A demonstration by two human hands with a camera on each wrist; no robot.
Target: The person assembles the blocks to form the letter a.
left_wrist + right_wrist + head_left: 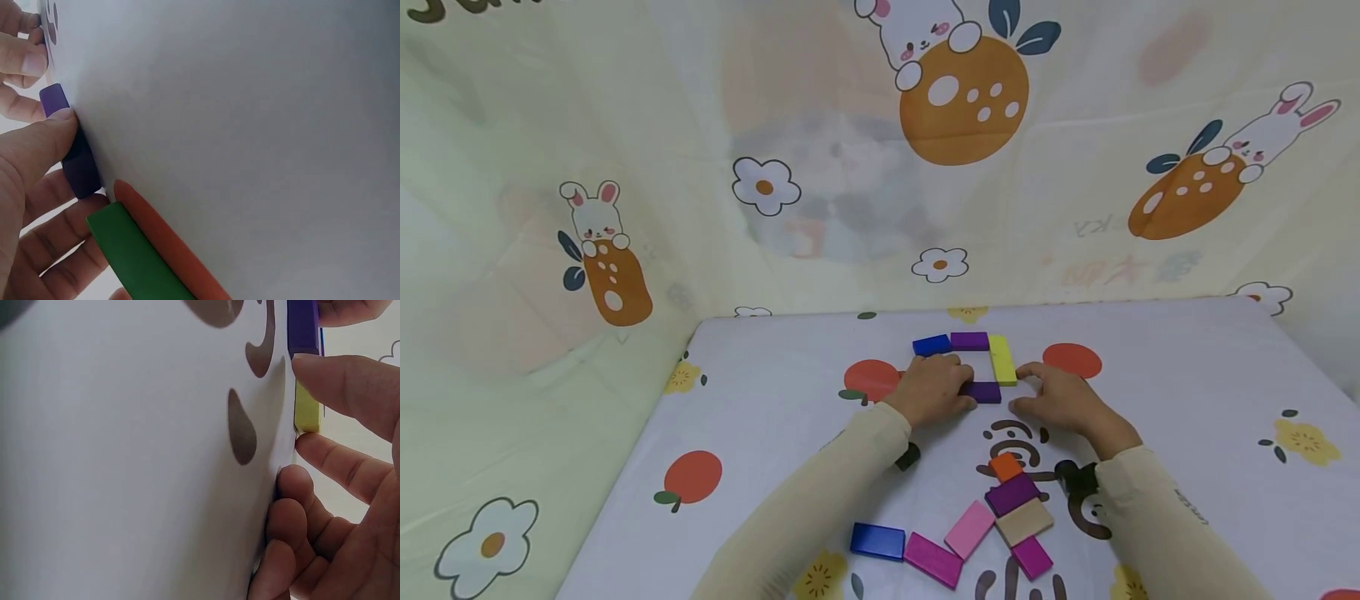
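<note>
In the head view, my left hand (928, 390) grips the near purple block (987, 392). In the left wrist view its thumb lies along that purple block (53, 97), with fingers behind. A green block (134, 256) lies beside these fingers; the hand hides it from the head view. My right hand (1063, 402) is at the right, fingers loosely bent. Its index fingertip is right at the side of the yellow block (1002, 360), and its thumb overlaps the yellow block (307, 412) in the right wrist view. Another purple block (969, 341) and a blue block (932, 345) form the far side.
Nearer the front lie loose blocks: blue (877, 542), magenta (933, 560), pink (969, 529), tan (1025, 522), purple (1012, 495), orange (1006, 467) and another magenta one (1032, 557). The white cloth (775, 433) is printed with fruit, and a patterned curtain (835, 275) hangs behind.
</note>
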